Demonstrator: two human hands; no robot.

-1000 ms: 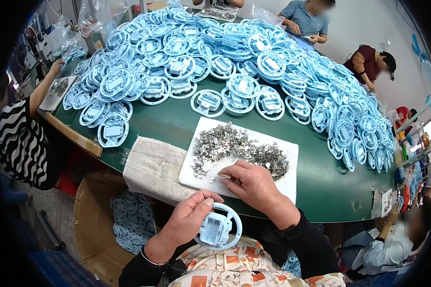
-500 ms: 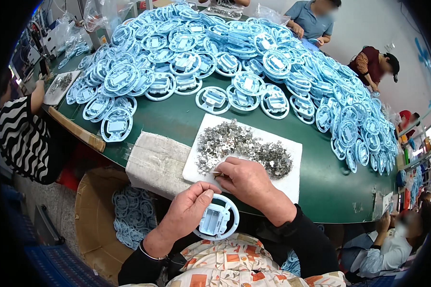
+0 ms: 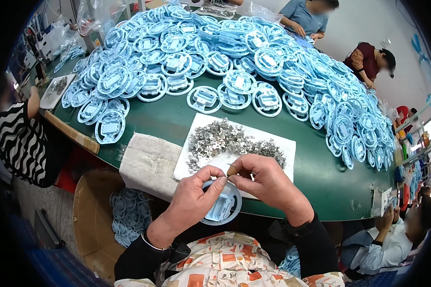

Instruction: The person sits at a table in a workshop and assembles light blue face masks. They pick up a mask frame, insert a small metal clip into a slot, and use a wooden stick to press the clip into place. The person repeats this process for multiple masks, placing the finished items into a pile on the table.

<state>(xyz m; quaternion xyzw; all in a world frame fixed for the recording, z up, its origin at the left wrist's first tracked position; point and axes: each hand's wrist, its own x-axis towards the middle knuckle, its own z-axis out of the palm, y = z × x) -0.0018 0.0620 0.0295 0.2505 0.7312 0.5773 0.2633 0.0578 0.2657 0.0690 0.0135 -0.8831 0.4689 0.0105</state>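
Observation:
My left hand [image 3: 189, 198] grips a light-blue plastic ring part [image 3: 222, 208], shaped like a toy steering wheel with a rectangular recess in its centre. Thumb and index finger are at its upper rim. My right hand [image 3: 266, 179] meets the left at that rim, its fingers closed in a pinch; what sits between them is too small to make out. Just beyond both hands, a heap of small silvery metal pieces [image 3: 215, 143] lies on a white board [image 3: 184, 165].
A cloth-covered block [image 3: 148, 160] adjoins the board on the green table [image 3: 330, 191]. Across the far side spreads a large pile of blue ring parts [image 3: 225, 48]. Lower left stands a cardboard box [image 3: 88, 215] holding more rings. Several other people sit around the table.
My right hand has come from the metal pieces to the ring's upper rim, meeting my left. The ring has risen slightly and shifted right with my left hand.

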